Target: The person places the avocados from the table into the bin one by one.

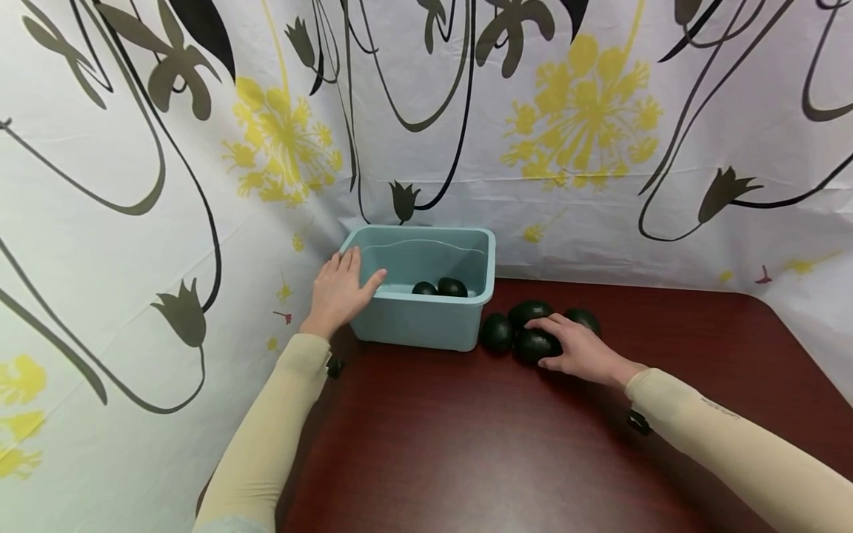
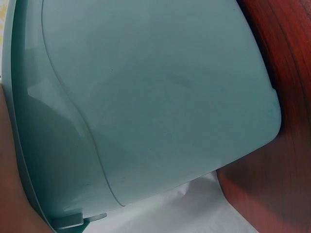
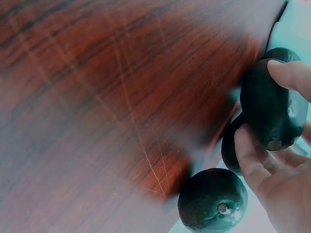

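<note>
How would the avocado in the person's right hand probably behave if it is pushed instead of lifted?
The avocado would probably roll unevenly, because it is rounded but longer than wide. Its glossy skin may feel slightly slippery to the right hand. Pushed toward the bin, it would likely bump the neighbouring avocado, which lies between them.

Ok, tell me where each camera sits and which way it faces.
Head: on the head, facing forward and down at the tub, avocados and table; left hand, right hand and sleeves show.
Left wrist: on that wrist, facing the tub; a sliver of hand shows at left.
Right wrist: on that wrist, facing avocados and table; fingers show.
Head and right wrist share the right hand gripping an avocado.
</note>
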The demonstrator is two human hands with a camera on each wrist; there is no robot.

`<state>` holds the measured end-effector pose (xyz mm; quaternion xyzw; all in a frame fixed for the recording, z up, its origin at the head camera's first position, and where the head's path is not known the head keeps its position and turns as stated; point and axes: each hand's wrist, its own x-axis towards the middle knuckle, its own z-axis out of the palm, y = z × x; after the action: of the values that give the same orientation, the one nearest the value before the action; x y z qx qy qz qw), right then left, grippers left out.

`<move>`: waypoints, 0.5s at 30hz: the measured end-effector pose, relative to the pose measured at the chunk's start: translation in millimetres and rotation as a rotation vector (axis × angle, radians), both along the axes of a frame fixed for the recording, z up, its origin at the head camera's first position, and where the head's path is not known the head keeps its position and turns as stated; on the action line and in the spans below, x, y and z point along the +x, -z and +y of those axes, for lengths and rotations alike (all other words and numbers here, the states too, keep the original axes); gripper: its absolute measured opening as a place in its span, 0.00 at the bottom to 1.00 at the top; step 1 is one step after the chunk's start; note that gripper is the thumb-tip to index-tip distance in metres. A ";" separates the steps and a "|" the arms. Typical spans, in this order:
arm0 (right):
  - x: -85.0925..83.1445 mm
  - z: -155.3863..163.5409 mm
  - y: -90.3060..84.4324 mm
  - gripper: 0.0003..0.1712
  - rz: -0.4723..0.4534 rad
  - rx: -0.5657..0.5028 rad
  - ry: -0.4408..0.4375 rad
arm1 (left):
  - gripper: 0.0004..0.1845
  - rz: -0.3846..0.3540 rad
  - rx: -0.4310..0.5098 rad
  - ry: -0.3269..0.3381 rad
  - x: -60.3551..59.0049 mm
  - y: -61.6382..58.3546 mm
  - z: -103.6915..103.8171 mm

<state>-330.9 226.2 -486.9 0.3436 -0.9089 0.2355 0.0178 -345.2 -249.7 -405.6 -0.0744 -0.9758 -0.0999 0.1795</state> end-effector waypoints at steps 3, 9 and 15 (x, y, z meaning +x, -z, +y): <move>0.7 0.0 -1.0 0.41 0.005 -0.019 0.000 | 0.56 -0.003 0.000 -0.002 0.5 0.1 0.0; 3.1 -0.3 -5.9 0.39 0.012 -0.050 0.008 | 0.56 -0.016 -0.004 -0.004 1.1 -0.4 0.2; 6.4 -1.5 -11.8 0.39 0.000 -0.063 0.024 | 0.56 -0.016 0.001 -0.004 0.5 -1.3 -0.1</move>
<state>-324.5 224.7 -475.1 0.3321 -0.9050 0.2639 0.0314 -344.7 -249.9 -404.3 -0.0714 -0.9773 -0.1008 0.1718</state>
